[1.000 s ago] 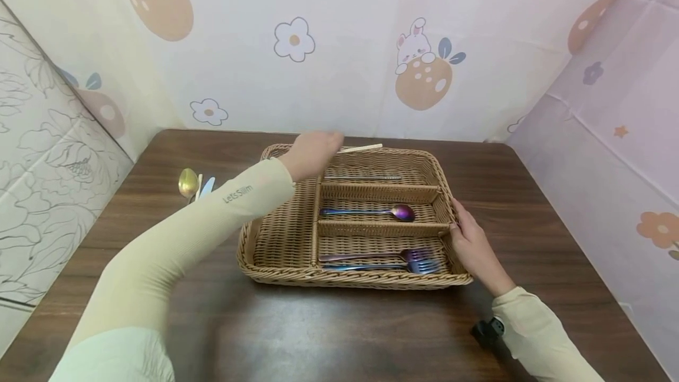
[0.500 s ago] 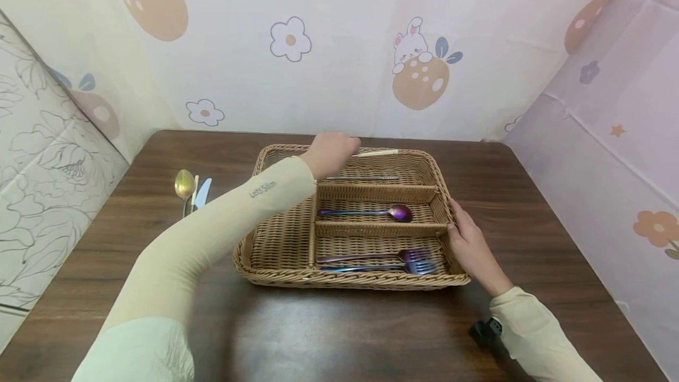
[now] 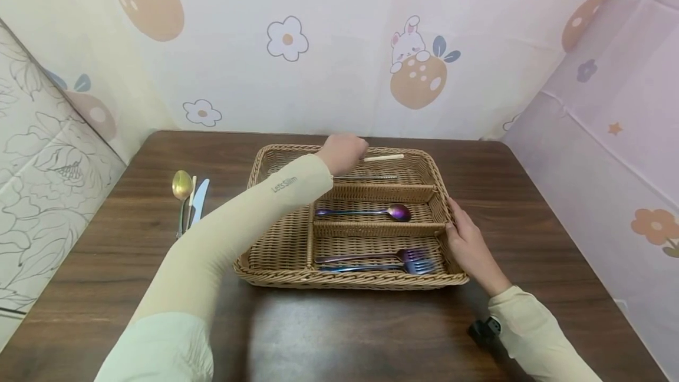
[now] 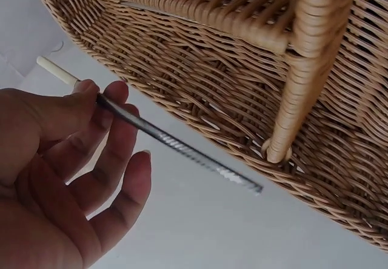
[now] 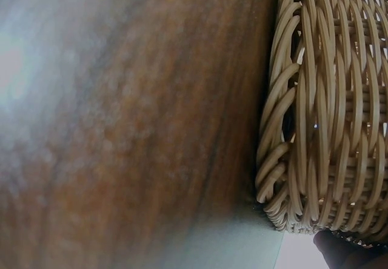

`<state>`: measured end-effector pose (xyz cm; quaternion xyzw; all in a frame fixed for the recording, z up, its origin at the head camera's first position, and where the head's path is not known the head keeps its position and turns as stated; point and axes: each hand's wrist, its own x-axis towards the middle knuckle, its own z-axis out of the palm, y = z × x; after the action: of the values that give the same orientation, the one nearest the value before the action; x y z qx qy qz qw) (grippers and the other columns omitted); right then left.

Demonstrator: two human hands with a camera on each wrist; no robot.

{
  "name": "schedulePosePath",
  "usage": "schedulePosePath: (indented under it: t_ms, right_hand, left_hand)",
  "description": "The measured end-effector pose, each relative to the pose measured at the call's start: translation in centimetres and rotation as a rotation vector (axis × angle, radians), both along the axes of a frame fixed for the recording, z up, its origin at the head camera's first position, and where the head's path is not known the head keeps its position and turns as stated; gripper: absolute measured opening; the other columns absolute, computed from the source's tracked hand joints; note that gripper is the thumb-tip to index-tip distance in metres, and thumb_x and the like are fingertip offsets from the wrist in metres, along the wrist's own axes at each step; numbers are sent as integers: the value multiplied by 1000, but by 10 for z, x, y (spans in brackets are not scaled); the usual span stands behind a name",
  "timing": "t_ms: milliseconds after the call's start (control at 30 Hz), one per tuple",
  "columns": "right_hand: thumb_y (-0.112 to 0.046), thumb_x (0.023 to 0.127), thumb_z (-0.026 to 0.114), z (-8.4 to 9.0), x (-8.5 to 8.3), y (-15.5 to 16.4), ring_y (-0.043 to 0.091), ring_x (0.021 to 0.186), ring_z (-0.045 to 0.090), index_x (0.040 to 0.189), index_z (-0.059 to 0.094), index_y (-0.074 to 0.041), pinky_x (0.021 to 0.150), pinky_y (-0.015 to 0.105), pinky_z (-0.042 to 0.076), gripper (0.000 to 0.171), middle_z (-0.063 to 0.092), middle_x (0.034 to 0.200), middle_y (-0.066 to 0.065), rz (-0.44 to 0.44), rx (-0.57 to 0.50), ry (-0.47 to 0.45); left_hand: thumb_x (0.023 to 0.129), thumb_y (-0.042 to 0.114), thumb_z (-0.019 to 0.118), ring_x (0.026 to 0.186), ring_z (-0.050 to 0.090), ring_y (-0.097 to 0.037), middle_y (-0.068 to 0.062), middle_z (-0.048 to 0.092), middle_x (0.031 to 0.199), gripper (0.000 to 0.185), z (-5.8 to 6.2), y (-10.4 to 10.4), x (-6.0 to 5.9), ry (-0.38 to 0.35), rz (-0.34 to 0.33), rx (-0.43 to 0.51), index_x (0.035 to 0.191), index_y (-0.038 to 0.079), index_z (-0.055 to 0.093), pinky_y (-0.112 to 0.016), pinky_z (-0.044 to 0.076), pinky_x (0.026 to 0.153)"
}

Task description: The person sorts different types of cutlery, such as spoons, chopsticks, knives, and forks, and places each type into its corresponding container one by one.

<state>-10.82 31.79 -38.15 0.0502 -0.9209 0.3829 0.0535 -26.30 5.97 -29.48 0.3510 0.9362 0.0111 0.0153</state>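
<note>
My left hand (image 3: pixel 345 153) is over the back compartment of a wicker cutlery basket (image 3: pixel 350 280). Between thumb and fingers it pinches a chopstick (image 4: pixel 182 148) with a cream end and a patterned metal tip; in the left wrist view it slants close along the basket rim. A silver chopstick (image 3: pixel 371 177) lies in that back compartment. The middle one holds a purple-blue spoon (image 3: pixel 398 212), and the front one two forks (image 3: pixel 419 266) of similar sheen. My right hand (image 3: pixel 472 246) grips the basket's right edge. Dark fingers (image 5: pixel 345 252) show at the bottom of the right wrist view.
Left of the basket on the wooden table (image 3: pixel 339 335) lie a gold spoon (image 3: pixel 182 184), a cream-ended stick (image 3: pixel 192 190) and a knife (image 3: pixel 200 198), partly behind my left sleeve. A long compartment (image 3: pixel 281 240) fills the basket's left side. A patterned curtain (image 3: pixel 339 75) hangs behind.
My left hand has moved right along the back of the basket with the chopstick, uncovering more of the cutlery on the left. The right hand has kept its grip on the basket edge.
</note>
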Motion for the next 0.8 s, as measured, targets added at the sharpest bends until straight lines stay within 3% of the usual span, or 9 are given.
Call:
schedulePosePath:
  t_ms: [267,567,800]
  right_hand:
    - [-1,99,34,0,1,3,51,131,26,149,16,4,102,63,26,53,25,145,35,-4,7,10]
    - [-1,99,35,-1,-2,2,49,133,25,149,17,3,104,61,24,54,24,146,33,-13,6,3]
    - [-1,99,34,-2,1,1,48,133,25,150,16,2,104,61,24,54,25,146,32,-16,5,-8]
  left_hand:
    - [96,3,49,85,63,-17,-2,68,96,19,1,19,-7,-11,6,-69,103,8,66,-34,54,74]
    - [96,4,48,78,57,-15,-4,65,99,24,-5,33,-12,-67,42,-136,115,8,61,-35,53,76]
    - [96,9,49,82,58,-16,-4,64,111,31,-24,45,-24,-115,60,-205,125,13,58,-37,51,79]
